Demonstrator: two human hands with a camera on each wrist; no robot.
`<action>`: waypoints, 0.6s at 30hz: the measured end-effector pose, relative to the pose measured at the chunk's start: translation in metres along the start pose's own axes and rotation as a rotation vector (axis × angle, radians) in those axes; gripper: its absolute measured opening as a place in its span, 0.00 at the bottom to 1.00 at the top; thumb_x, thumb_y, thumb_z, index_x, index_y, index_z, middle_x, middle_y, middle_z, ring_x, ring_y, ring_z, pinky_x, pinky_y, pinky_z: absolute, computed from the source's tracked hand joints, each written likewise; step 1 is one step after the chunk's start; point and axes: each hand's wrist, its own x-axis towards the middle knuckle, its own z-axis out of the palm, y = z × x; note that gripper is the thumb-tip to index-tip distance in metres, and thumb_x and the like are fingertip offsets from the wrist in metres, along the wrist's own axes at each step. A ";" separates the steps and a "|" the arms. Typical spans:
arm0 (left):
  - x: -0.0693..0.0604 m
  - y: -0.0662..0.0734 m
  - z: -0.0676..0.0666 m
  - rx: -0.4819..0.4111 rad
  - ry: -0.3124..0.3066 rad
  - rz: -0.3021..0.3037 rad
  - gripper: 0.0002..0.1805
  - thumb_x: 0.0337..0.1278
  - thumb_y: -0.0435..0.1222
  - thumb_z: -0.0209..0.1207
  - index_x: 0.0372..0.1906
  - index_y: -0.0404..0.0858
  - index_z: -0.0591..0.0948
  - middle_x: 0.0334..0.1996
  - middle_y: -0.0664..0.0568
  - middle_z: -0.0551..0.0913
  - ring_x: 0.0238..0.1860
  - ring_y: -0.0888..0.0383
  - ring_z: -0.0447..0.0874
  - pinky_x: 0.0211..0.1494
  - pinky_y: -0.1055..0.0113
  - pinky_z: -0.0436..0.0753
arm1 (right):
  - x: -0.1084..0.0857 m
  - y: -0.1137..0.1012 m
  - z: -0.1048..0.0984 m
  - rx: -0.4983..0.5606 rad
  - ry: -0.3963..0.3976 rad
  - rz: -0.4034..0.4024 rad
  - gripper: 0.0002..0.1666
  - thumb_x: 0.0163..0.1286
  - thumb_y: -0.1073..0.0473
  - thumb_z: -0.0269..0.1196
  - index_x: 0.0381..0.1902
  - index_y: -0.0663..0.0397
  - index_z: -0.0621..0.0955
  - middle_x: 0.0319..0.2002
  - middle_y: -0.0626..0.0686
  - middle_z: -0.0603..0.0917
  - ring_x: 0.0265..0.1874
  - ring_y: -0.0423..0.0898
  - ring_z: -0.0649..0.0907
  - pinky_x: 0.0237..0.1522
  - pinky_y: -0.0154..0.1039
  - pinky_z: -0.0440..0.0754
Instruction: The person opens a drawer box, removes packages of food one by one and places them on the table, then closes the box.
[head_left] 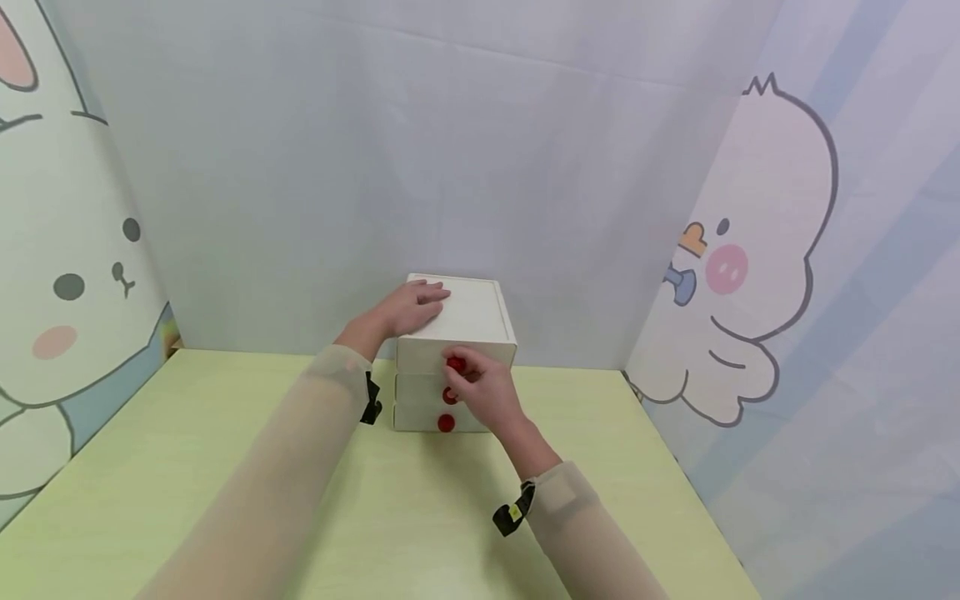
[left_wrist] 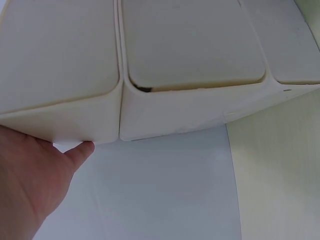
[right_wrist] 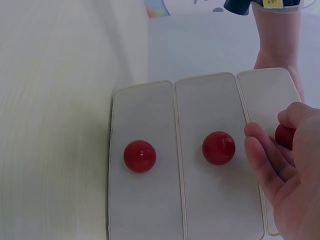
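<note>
A white box with three stacked drawers (head_left: 480, 417) stands near the table's back edge. My left hand (head_left: 408, 309) lies on its top at the left side, fingers fairly straight; in the left wrist view that hand (left_wrist: 37, 172) touches the box's edge. At the top drawer, my right hand (head_left: 487, 387) pinches the round red knob (head_left: 456, 364). The right wrist view shows this hand (right_wrist: 295, 170) with thumb and fingers around the top knob (right_wrist: 285, 136). The middle knob (right_wrist: 218, 148) and bottom knob (right_wrist: 140, 156) are untouched. All three drawers look closed.
The pale green table (head_left: 367, 517) extends in front of the box and to both sides. A grey-white curtain (head_left: 465, 167) hangs behind, with cartoon-printed panels (head_left: 787, 208) at left and right.
</note>
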 end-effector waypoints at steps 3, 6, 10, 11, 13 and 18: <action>0.000 0.000 0.000 0.006 -0.004 -0.004 0.30 0.87 0.47 0.43 0.84 0.45 0.71 0.89 0.48 0.61 0.92 0.41 0.45 0.92 0.38 0.49 | 0.000 0.000 0.000 0.001 -0.005 -0.002 0.12 0.76 0.65 0.71 0.54 0.55 0.90 0.34 0.56 0.91 0.28 0.40 0.86 0.34 0.29 0.87; 0.001 0.000 0.001 0.012 -0.007 -0.009 0.31 0.87 0.48 0.42 0.84 0.46 0.70 0.89 0.48 0.60 0.92 0.41 0.45 0.92 0.38 0.49 | -0.001 0.000 0.000 0.001 -0.007 0.003 0.11 0.76 0.65 0.71 0.54 0.55 0.90 0.34 0.56 0.91 0.28 0.40 0.86 0.33 0.29 0.87; 0.001 0.000 0.001 0.013 -0.003 -0.016 0.31 0.87 0.48 0.40 0.85 0.46 0.70 0.89 0.49 0.60 0.92 0.42 0.45 0.92 0.38 0.48 | -0.001 0.000 -0.001 0.001 -0.009 0.008 0.11 0.76 0.65 0.71 0.54 0.54 0.90 0.34 0.55 0.91 0.28 0.41 0.86 0.32 0.29 0.87; 0.001 0.000 0.001 0.011 -0.001 -0.016 0.31 0.87 0.48 0.40 0.85 0.46 0.70 0.89 0.49 0.60 0.92 0.42 0.44 0.92 0.38 0.48 | -0.001 0.000 -0.001 0.005 -0.009 0.008 0.11 0.76 0.65 0.71 0.54 0.54 0.90 0.34 0.55 0.91 0.28 0.41 0.86 0.32 0.29 0.87; 0.001 0.001 0.000 0.004 0.002 -0.018 0.31 0.86 0.48 0.40 0.85 0.46 0.70 0.89 0.49 0.60 0.92 0.42 0.44 0.92 0.37 0.47 | -0.002 0.000 -0.001 0.010 -0.010 0.007 0.11 0.76 0.65 0.71 0.54 0.54 0.90 0.34 0.55 0.91 0.27 0.42 0.86 0.32 0.29 0.87; 0.000 0.002 0.000 -0.003 0.004 -0.019 0.31 0.87 0.47 0.40 0.84 0.46 0.71 0.89 0.49 0.60 0.92 0.42 0.44 0.92 0.38 0.48 | -0.002 0.000 -0.001 0.017 -0.015 0.009 0.11 0.76 0.65 0.71 0.54 0.54 0.90 0.34 0.55 0.90 0.27 0.41 0.86 0.32 0.31 0.88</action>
